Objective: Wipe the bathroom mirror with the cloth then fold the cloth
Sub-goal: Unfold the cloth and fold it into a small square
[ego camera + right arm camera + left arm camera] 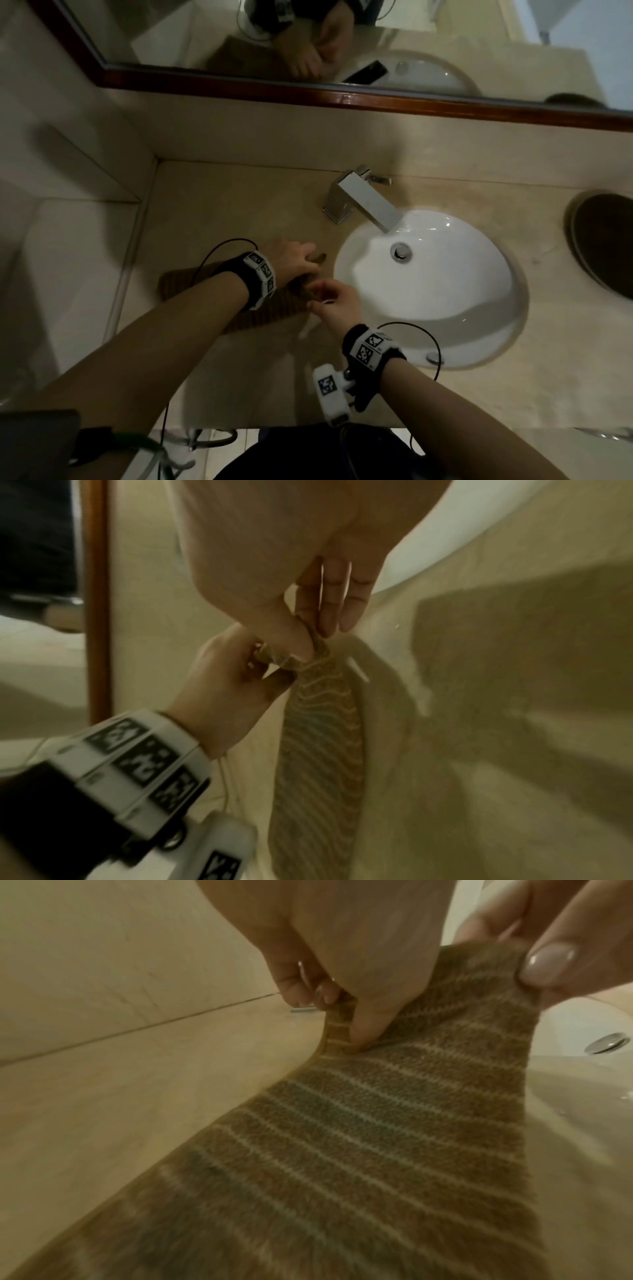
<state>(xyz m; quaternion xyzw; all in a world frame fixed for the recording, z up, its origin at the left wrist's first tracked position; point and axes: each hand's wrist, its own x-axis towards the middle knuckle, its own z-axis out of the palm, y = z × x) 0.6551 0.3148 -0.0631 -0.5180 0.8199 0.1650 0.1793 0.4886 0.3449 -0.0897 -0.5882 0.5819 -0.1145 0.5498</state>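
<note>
A brown cloth [181, 286] with thin pale stripes lies flat on the beige counter, left of the sink. Its right-hand end is lifted off the counter. My left hand [298, 257] pinches the far corner of that end between thumb and fingers, seen close in the left wrist view [346, 1015]. My right hand [334, 296] pinches the near corner of the same end [311, 639], its thumb on top of the cloth [394, 1137]. The two hands are close together. The mirror [308, 41] with its dark wooden frame hangs above the counter's back wall.
A white round sink [445, 274] sits just right of the hands, with a square chrome tap [363, 202] behind it. A dark round object [606, 240] lies at the counter's far right. A tiled wall bounds the counter on the left.
</note>
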